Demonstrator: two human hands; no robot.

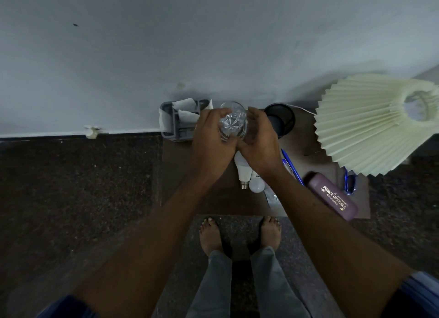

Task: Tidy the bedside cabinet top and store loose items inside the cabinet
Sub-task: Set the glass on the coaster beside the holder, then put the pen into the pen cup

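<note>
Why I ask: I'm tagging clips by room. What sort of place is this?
Probably a bedroom: a low brown wooden cabinet stands against a plain wall, carrying a pleated cream lampshade, a maroon spectacle case and white light bulbs.

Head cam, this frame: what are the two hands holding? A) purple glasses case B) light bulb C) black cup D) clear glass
D: the left hand and right hand are both wrapped round the clear glass above the cabinet top, while the purple case and the bulbs lie on it.
</note>
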